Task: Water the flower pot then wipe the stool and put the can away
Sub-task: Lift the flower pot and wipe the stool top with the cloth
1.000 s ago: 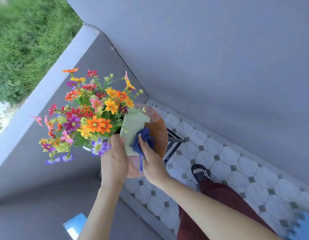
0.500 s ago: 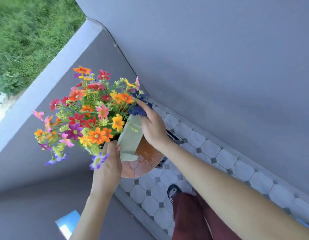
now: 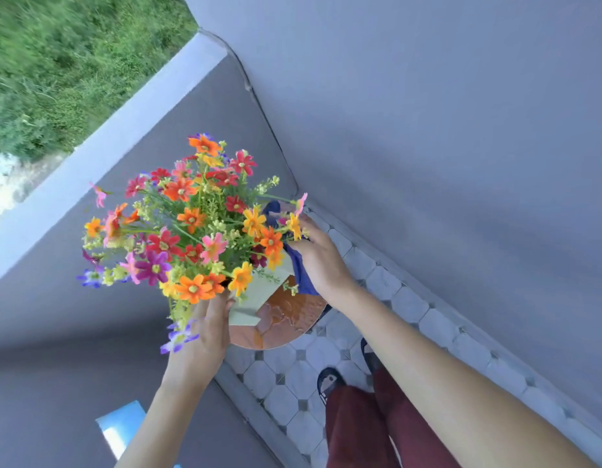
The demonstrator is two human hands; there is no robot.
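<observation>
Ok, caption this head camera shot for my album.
Left hand steadies the flower pot while right hand wipes the wet stool.

No readable text, label, brand, number or sign shows on anything in view.

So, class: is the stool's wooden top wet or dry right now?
Wet. The stool top shows glossy puddles and streaks near the pale green pot.

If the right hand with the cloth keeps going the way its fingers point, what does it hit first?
Probably the flowers: the right hand, pressing the blue cloth on the stool, already has its fingertips among the outer blooms. Depth is unclear.
</observation>
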